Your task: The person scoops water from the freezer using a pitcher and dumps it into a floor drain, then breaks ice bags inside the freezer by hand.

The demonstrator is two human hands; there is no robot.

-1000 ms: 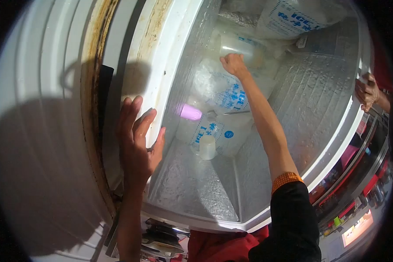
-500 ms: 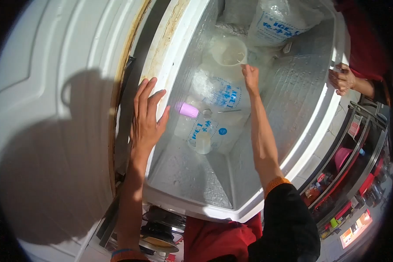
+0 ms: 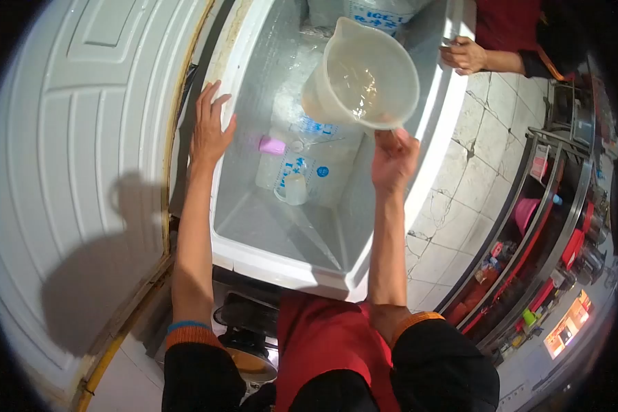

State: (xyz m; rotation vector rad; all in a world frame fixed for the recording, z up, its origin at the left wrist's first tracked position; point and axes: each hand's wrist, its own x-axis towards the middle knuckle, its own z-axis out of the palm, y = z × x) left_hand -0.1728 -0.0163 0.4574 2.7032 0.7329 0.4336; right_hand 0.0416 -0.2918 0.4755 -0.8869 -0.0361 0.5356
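My right hand is closed round the handle of a large translucent plastic measuring jug, raised above the chest freezer. Some clear liquid or wet shine shows inside the jug. My left hand lies on the freezer's left rim, fingers spread, holding nothing. Below, on the freezer floor, are a purple cup on its side, a small translucent cup and an ice bag with blue print. The jug hides part of the ice behind it.
Another printed ice bag stands at the far end. A co-worker's hand rests on the right rim. The freezer lid stands raised at left. Shelves with various goods stand at right beyond the tiled floor.
My right hand has lifted the jug from low in the freezer up towards me. My left hand stays on the rim, and the view has shifted.
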